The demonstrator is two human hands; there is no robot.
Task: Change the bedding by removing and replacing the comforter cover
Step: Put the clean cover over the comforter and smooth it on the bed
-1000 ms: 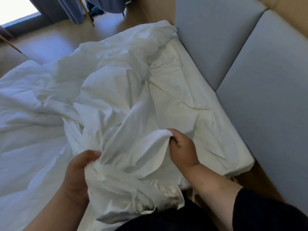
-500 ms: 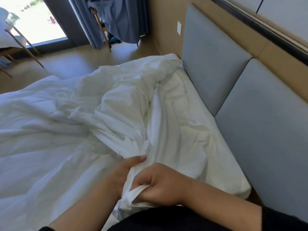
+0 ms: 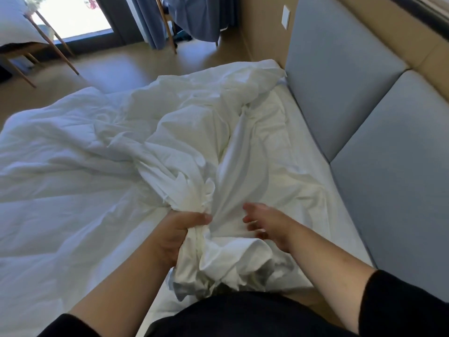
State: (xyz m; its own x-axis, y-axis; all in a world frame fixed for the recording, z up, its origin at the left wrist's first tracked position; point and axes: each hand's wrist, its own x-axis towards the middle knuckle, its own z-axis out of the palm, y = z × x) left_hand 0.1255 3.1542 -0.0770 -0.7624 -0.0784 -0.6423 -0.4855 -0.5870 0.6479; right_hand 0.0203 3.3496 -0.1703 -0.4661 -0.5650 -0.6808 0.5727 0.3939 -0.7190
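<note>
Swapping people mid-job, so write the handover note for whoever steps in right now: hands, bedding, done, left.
Left hand: grips a gathered bunch of the white comforter cover at the near edge of the bed.
Right hand: open, fingers spread and blurred, over the cover beside the left hand, holding nothing.
Bedding: the cover lies crumpled from the hands up toward the grey headboard; the comforter is spread flat on the left.
Done: cover bunched up at the near edge.
Left: whether the cover is fully free of the comforter cannot be told; finish removing it, then fit a replacement.
</note>
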